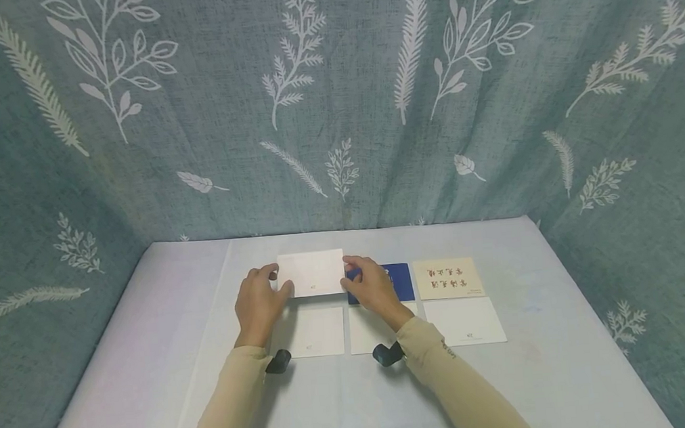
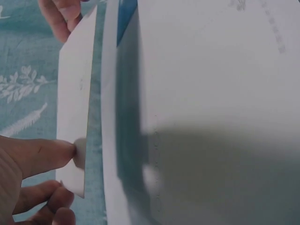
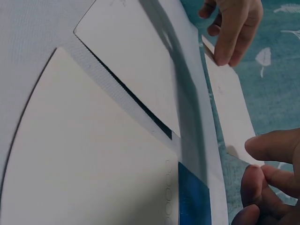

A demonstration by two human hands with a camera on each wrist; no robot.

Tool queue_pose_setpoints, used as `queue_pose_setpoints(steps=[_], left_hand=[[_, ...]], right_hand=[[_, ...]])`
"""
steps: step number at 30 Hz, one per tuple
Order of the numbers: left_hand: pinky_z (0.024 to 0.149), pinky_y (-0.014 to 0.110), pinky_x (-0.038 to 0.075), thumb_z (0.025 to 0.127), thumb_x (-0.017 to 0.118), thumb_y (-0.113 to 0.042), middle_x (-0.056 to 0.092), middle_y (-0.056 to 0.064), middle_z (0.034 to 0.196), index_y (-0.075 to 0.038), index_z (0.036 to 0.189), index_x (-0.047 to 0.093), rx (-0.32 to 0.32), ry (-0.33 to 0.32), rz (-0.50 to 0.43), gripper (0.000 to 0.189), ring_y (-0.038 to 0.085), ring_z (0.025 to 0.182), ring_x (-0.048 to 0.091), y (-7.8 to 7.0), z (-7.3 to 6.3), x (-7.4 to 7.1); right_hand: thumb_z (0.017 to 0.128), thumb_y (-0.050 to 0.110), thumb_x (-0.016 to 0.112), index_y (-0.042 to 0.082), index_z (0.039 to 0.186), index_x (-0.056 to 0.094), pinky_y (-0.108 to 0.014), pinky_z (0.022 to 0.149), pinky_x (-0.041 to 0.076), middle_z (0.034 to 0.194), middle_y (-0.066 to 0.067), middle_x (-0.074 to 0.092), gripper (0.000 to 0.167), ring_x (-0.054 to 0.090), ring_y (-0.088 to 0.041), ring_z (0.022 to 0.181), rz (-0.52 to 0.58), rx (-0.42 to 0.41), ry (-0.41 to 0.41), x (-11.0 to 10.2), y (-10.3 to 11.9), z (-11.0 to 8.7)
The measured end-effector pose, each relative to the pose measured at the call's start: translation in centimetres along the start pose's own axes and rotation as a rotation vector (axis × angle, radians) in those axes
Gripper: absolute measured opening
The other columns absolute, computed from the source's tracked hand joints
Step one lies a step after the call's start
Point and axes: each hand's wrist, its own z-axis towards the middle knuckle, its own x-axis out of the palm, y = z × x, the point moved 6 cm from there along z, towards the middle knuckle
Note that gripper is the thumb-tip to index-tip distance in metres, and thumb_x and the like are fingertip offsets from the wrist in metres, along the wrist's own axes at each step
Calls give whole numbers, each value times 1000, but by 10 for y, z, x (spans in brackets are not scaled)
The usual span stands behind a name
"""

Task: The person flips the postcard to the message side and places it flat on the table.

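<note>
Left hand (image 1: 261, 304): pinches the nine o'clock edge of a white rectangular card (image 1: 311, 271).
Raised card: above the pale cloth-covered table (image 1: 552, 372), another white card (image 1: 317, 330) at six o'clock.
Right hand (image 1: 376, 288): pinches the raised card's three o'clock edge.
Towards three o'clock: dark-blue rectangular card (image 1: 402, 283), partly hidden by this hand, then a brown-lettered cream card (image 1: 447, 270).

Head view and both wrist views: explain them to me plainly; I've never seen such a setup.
There's no machine working here, just a person's bare left hand and right hand. The wide head view looks forward and down from the person's head; the other two look out from each wrist. On the pale-covered table lie a blue card, a cream card printed with characters, and, nearer the person, a row of three white cards. Both hands pinch another white card by its short ends, above the table.
</note>
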Motion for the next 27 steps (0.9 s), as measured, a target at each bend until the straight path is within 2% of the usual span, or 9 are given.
queue_pose_setpoints(steps=[6, 15, 21, 27], left_hand=[[75, 47, 53, 85, 75, -22, 67, 15, 111, -3, 129, 66, -3, 39, 30, 49, 33, 94, 62, 1, 0, 3], [76, 48, 53, 85, 75, -22, 67, 17, 108, -1, 129, 66, -7, 88, 49, 49, 34, 93, 62, 5, 0, 9], [76, 48, 53, 85, 76, -23, 67, 18, 105, -1, 128, 66, -15, 98, 68, 50, 33, 90, 62, 9, 0, 13], [77, 48, 53, 85, 77, -22, 67, 18, 106, -1, 128, 66, -21, 128, 84, 49, 34, 91, 63, 12, 0, 17]], right_hand=[[87, 12, 74, 6, 133, 64, -26, 64, 46, 111, -5, 67, 47, 54, -9, 71, -63, 46, 37, 6, -5, 1], [84, 9, 74, 3, 133, 64, -31, 75, 51, 109, -6, 68, 50, 59, -13, 76, -156, 27, 90, 12, -9, 2], [83, 7, 77, 1, 132, 64, -41, 96, 51, 111, -9, 70, 51, 65, -25, 101, -200, 12, 97, 17, -8, 2], [80, 10, 82, 4, 134, 63, -41, 100, 48, 112, -5, 70, 57, 64, -26, 110, -225, 76, 124, 22, -13, 2]])
